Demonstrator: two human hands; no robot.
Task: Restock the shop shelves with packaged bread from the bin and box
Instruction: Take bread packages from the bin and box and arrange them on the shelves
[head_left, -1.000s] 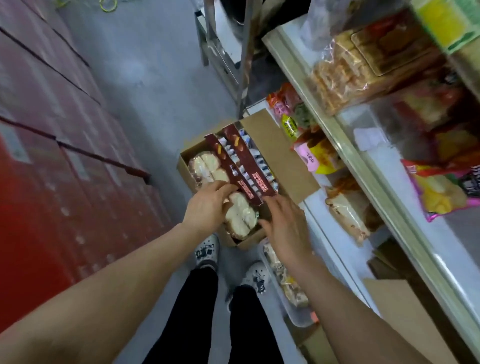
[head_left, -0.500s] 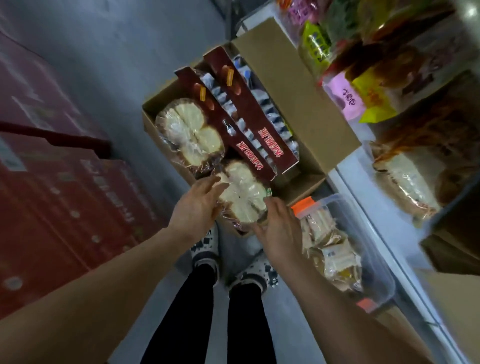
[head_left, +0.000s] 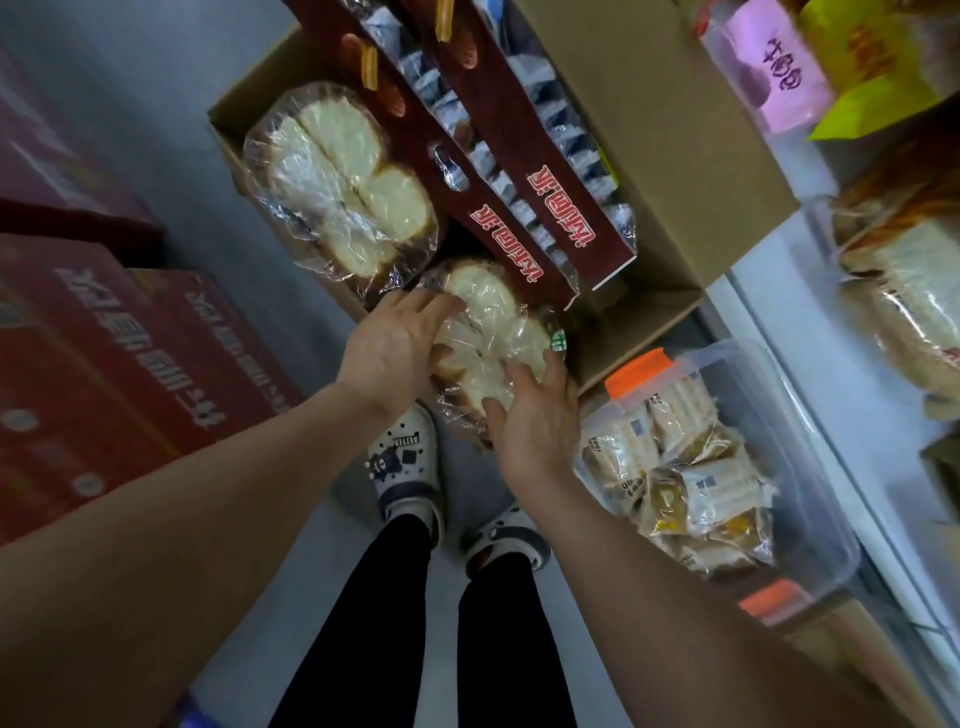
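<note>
Two hands hold one wrapped bread packet (head_left: 488, 338) at frame centre, over the near edge of the cardboard box (head_left: 639, 332): left hand (head_left: 387, 353) and right hand (head_left: 535, 415) each have the grip clamped on a side. Squeeze lightly, I judge, with support underneath, since soft bread dents, then carry it right to the shelf (head_left: 810, 322).

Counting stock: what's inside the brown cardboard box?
A clear-wrapped bread loaf, a second wrapped loaf held by the left hand and right hand, two dark red cartons. Anything beneath is hidden.
</note>
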